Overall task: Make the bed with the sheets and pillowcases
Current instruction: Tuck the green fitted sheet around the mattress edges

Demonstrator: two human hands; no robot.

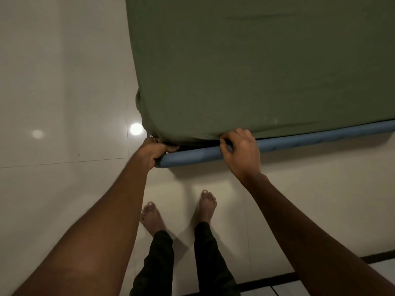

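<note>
- Two bare forearms reach up from the lower corners of the frame toward the middle.
- Between them, at lower centre, stand two legs in dark trousers [159,261], with the bare left foot [150,216] and bare right foot [207,205] flat on the glossy pale tiled floor [64,86].
- A dark stripe crosses the floor in the lower right corner.
- The left hand [155,153], just left of centre, has its fingers curled round the bunched corner of the olive-green bed sheet [256,71], gripping it where it meets the end of the blue padded bed rail [299,138].
- The right hand [240,150], at centre, lies over the same rail, its fingers curled and pinching the sheet's lower edge.
- The rail runs from centre to the right edge, rising slightly.
- The sheet covers the mattress and fills the upper right of the frame, mostly smooth, with wrinkles at its near corner.
- A round bright light reflection [136,129] lies on the floor just left of that corner.
</note>
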